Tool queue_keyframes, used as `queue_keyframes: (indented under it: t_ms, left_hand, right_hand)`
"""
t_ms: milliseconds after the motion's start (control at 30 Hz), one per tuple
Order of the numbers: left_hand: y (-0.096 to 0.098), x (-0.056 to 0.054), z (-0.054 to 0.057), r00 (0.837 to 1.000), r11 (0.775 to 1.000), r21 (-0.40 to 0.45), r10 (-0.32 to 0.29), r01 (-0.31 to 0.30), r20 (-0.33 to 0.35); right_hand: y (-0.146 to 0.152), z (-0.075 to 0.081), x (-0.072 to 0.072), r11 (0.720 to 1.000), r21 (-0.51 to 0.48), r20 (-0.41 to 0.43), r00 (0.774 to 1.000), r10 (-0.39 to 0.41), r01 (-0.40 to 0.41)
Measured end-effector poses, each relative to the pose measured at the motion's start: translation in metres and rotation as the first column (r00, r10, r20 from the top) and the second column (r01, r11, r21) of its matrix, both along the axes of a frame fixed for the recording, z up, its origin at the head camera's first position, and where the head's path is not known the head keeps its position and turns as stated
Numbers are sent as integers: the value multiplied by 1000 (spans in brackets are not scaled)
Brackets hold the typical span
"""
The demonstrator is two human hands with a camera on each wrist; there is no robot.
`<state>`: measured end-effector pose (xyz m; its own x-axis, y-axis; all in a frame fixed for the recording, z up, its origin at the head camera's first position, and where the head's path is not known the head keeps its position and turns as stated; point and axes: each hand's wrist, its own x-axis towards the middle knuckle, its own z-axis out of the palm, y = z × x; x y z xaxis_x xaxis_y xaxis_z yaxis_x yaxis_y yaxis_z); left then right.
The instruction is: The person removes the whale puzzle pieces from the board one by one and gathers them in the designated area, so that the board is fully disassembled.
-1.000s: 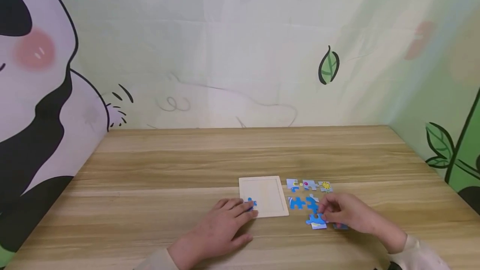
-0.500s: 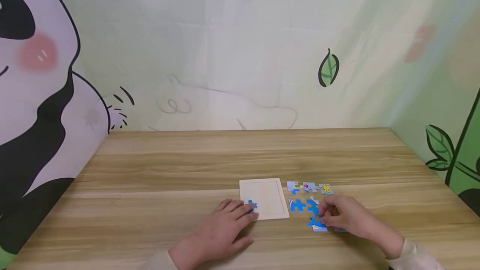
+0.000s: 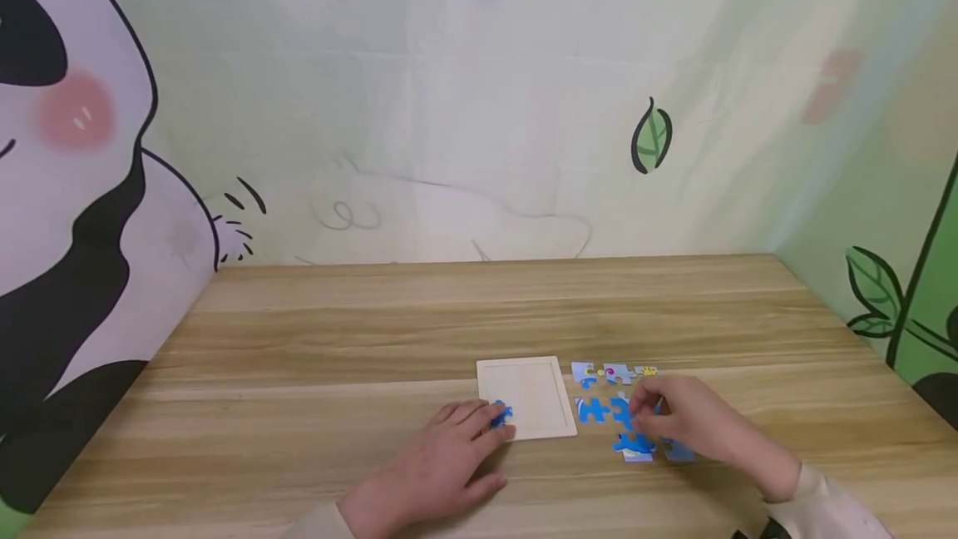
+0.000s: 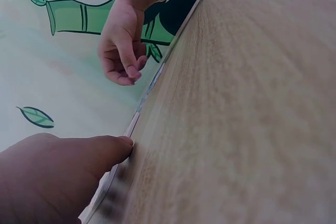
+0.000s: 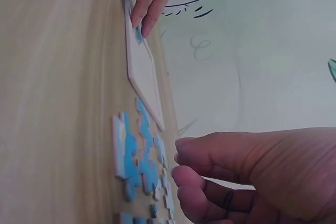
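My left hand rests with fingers spread over the lower left corner of a pale wooden puzzle tray. Its fingertips touch a blue jigsaw piece lying inside that corner. To the right, my right hand hovers above loose jigsaw pieces, partly covering them. In the right wrist view, a small gap shows between the thumb and the bent index finger, with nothing held. The left wrist view also has the right hand raised off the table, fingers loosely bent.
Right of the tray lie several loose pieces in rough rows, among them a sun piece, a blue and white piece and a lower right piece. The wooden tabletop meets a wall painted with a panda and leaves.
My right hand has risen slightly away from the lower pieces, uncovering more of the lower right one and partly hiding the sun piece. The left hand has stayed in place.
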<state>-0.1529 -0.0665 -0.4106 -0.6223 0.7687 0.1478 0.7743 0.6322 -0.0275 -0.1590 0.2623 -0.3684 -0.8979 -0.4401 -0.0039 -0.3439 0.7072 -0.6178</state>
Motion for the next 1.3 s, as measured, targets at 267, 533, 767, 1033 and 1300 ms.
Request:
queue_keyframes:
  t_ms: [267,533,767,1033,1300]
  left_hand:
    - [-2,-1,4,998,999,34,26,-28,49]
    - [-8,-9,1,996,996,80,45,-39,-76]
    - [-11,-14,-2,987,992,93,97,-85,-130]
    - [-12,-16,-4,986,987,105,129,-118,-104]
    - [-10,-17,-5,989,986,95,139,-134,-48]
  right_hand:
    - [-15,12,-8,999,28,-17,1000,-14,15]
    - [-29,16,-17,1000,6,-46,999,18,-18]
    - [-45,17,-23,1000,-4,-64,998,28,-28]
    - [-66,10,-29,997,-42,-60,997,57,-59]
    - [-88,4,-35,995,-40,-79,993,90,-93]
